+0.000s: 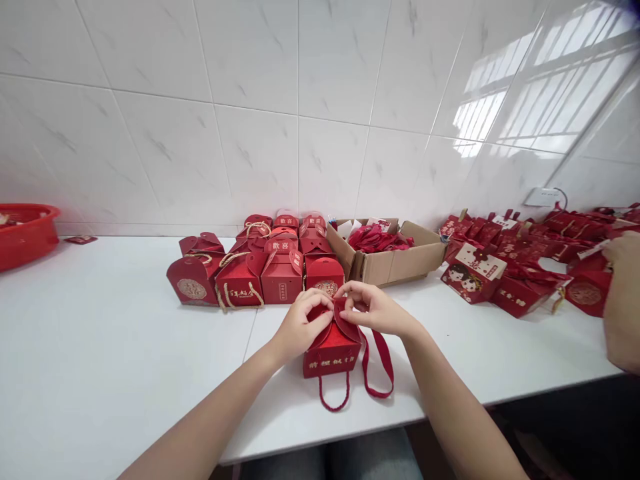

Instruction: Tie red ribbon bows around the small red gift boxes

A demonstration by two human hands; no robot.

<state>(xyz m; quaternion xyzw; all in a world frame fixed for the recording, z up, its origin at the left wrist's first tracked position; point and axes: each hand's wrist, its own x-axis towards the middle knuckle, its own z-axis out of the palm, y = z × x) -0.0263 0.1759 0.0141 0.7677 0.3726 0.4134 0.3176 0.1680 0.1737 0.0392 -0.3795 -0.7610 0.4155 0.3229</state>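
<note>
A small red gift box [331, 360] with gold lettering stands at the table's front edge, its curved top flaps drawn together. My left hand [306, 321] pinches at the top of the box from the left. From the right, my right hand [374, 308] is closed with its fingertips at the same flaps. A dark red ribbon [384, 373] loops down beside the box on the right, its upper end hidden near my right hand. The box's red cord handle [334, 407] hangs in front. Exactly what lies between my fingertips is partly hidden.
Several red gift boxes [281, 277] stand in rows behind. A cardboard box [400, 265] holds red ribbons [381, 240]. More decorated boxes [523, 287] crowd the right, near another person's arm [623, 300]. A red plastic basket [30, 237] is at far left. A tiled wall [255, 153] backs the white table [125, 373].
</note>
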